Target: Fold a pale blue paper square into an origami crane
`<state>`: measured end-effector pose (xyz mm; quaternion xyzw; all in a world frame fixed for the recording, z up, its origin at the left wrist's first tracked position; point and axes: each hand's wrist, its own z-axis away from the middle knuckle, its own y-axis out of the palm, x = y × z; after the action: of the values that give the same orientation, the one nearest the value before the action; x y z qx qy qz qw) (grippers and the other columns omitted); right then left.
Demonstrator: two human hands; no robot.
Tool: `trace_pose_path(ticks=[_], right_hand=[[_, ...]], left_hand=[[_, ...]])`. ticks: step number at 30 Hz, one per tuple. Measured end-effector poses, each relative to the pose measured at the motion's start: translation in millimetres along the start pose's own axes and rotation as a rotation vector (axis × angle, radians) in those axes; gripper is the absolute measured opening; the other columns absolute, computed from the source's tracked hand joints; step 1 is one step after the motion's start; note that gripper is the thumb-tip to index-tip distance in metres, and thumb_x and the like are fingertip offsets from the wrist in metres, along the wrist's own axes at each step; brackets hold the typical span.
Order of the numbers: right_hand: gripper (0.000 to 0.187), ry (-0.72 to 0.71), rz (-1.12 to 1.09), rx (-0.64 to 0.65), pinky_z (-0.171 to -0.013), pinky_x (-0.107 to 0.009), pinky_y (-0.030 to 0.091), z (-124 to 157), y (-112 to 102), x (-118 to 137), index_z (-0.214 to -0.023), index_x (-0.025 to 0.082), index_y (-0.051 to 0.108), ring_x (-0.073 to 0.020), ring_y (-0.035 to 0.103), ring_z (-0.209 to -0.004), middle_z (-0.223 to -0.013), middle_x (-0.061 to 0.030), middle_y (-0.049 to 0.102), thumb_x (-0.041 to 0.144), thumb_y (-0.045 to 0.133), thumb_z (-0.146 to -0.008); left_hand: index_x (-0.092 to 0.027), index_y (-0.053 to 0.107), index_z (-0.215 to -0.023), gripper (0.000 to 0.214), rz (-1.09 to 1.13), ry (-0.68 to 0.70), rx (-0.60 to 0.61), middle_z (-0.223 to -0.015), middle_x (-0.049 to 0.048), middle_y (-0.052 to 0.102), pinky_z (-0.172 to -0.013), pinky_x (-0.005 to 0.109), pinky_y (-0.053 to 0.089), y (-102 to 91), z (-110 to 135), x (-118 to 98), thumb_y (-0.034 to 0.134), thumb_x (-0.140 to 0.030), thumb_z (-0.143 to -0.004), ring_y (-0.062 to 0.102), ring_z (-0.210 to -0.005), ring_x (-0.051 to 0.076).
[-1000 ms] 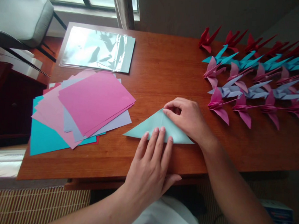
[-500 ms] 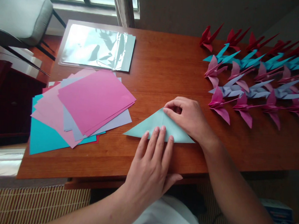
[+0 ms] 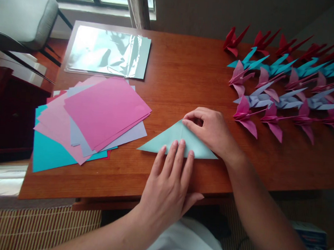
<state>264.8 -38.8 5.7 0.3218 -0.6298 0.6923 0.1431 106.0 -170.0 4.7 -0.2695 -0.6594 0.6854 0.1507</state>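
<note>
A pale aqua sheet of origami paper (image 3: 191,139), folded into a triangle, lies on the table with its long edge towards me. A faint crease runs down from its top corner. My left hand (image 3: 170,179) rests flat on the lower middle of the triangle, fingers stretched out and thumb off to the right. At the top corner, my right hand (image 3: 209,126) pinches the paper between thumb and index finger, its other fingers curled. The left hand covers part of the long edge.
Loose coloured sheets (image 3: 107,112) are fanned out on the left. Behind them lies a clear plastic packet (image 3: 103,52) of pale paper. Rows of folded paper cranes (image 3: 244,113) in red, blue, pink, lilac and magenta stand at the right on the wooden table (image 3: 185,72). A chair (image 3: 22,17) stands beyond the left corner.
</note>
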Motion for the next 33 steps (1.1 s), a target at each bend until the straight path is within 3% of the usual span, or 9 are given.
trace_pose_path(ticks=[9, 16, 23, 33], right_hand=[[0.011, 0.007, 0.026, -0.020, -0.073, -0.030, 0.046, 1.2, 5.1, -2.4, -0.082, 0.021, 0.074, -0.0177, 0.065, -0.079, -0.087, -0.0030, 0.074, 0.022, 0.067, -0.090], [0.010, 0.005, 0.008, -0.021, -0.071, -0.029, 0.046, 0.7, 5.6, -3.9, -0.082, 0.020, 0.074, -0.0174, 0.065, -0.079, -0.087, -0.0026, 0.074, 0.021, 0.068, -0.089], [0.011, 0.011, 0.019, -0.021, -0.075, -0.031, 0.048, 0.9, 7.4, -5.1, -0.083, 0.021, 0.074, -0.0182, 0.066, -0.080, -0.090, -0.0033, 0.074, 0.023, 0.066, -0.091], [0.012, 0.020, 0.024, -0.021, -0.076, -0.030, 0.048, 1.7, 8.2, -4.0, -0.084, 0.021, 0.074, -0.0181, 0.065, -0.081, -0.091, -0.0034, 0.074, 0.024, 0.065, -0.092]], left_hand=[[-0.005, 0.034, -0.155, 0.088, 0.005, -0.005, 0.001, -0.163, 0.0259, 0.028, -0.124, 0.055, 0.019, -1.4, 0.5, -1.0, 0.043, -0.068, -0.094, 0.022, -0.154, 0.038], [-0.003, 0.045, -0.148, 0.085, 0.031, -0.021, -0.033, -0.159, 0.0244, 0.038, -0.121, 0.053, 0.028, -17.7, -11.7, 11.5, 0.035, -0.069, -0.096, 0.034, -0.149, 0.038], [0.000, 0.047, -0.146, 0.086, 0.033, -0.055, 0.057, -0.157, 0.0241, 0.042, -0.121, 0.052, 0.031, -23.8, -32.0, 16.7, 0.036, -0.069, -0.096, 0.037, -0.148, 0.037], [0.001, 0.045, -0.147, 0.086, 0.024, -0.076, 0.087, -0.159, 0.0261, 0.037, -0.120, 0.054, 0.031, -22.4, -38.0, 15.4, 0.038, -0.068, -0.096, 0.035, -0.149, 0.039]])
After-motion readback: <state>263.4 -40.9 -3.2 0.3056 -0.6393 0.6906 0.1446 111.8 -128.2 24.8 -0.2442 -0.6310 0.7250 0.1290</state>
